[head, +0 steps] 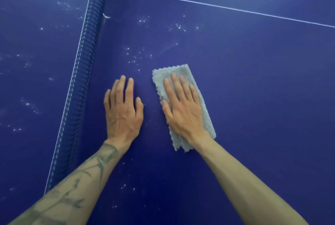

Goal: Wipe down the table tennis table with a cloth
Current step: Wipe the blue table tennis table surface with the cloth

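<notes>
A dark blue table tennis table (253, 83) fills the view. On it lies a folded grey cloth (181, 72), and my right hand (183, 108) presses flat on top of it with straight fingers. My left hand (123, 110) rests flat on the bare table surface just left of the cloth, fingers straight, holding nothing. Small white specks (139, 56) dot the surface beyond both hands and near my left forearm.
The blue net (85, 72) runs from the top centre down to the lower left, close to my left hand. A thin white line (226, 8) crosses the table at the far side. More specks lie on the half beyond the net (29, 105).
</notes>
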### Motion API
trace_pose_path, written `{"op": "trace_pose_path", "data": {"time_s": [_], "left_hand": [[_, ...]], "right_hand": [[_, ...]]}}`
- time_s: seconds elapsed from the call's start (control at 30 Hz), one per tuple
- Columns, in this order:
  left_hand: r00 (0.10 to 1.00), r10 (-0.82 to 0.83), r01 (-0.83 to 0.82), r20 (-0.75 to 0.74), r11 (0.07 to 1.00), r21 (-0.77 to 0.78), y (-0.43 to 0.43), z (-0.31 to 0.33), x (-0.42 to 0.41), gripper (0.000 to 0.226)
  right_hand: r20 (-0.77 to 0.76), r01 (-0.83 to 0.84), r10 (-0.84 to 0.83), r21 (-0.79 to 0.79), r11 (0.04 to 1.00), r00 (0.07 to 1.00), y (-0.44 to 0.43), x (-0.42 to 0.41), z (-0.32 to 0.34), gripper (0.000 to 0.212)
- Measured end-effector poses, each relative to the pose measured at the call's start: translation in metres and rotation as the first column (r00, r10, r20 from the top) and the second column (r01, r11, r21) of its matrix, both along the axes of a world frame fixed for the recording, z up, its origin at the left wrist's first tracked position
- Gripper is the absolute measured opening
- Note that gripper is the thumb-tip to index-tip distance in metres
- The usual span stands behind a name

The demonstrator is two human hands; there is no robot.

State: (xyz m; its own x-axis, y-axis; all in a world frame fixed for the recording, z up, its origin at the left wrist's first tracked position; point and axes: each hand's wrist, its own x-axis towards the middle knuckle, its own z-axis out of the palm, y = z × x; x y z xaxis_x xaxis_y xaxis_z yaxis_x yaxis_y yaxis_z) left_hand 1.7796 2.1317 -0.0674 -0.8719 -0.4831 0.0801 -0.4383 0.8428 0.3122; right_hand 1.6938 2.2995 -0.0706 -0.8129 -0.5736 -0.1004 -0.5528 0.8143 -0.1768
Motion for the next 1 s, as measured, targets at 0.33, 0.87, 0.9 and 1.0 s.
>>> {"op": "trace_pose_path", "data": {"time_s": [0.33,0.87,0.9,1.0], "left_hand": [[0.999,0.004,-0.001,0.038,0.997,-0.079,-0.015,-0.019,-0.022,0.057],[0.999,0.003,0.0,0.045,0.997,-0.071,-0.016,-0.018,-0.023,0.058],[0.999,0.007,-0.004,0.043,0.997,-0.072,-0.016,-0.018,-0.023,0.058],[0.999,0.009,-0.007,0.041,0.998,-0.063,-0.016,-0.018,-0.024,0.059]], "right_hand": [[0.015,0.328,-0.327,-0.009,0.945,0.945,-0.047,-0.093,-0.007,0.068],[0.023,0.222,-0.222,-0.003,0.975,0.975,-0.073,-0.147,0.001,0.069],[0.016,0.117,-0.116,-0.006,0.993,0.993,-0.071,-0.132,0.001,0.068],[0.004,-0.035,0.035,0.024,0.999,0.999,-0.035,-0.113,0.002,0.067]]}}
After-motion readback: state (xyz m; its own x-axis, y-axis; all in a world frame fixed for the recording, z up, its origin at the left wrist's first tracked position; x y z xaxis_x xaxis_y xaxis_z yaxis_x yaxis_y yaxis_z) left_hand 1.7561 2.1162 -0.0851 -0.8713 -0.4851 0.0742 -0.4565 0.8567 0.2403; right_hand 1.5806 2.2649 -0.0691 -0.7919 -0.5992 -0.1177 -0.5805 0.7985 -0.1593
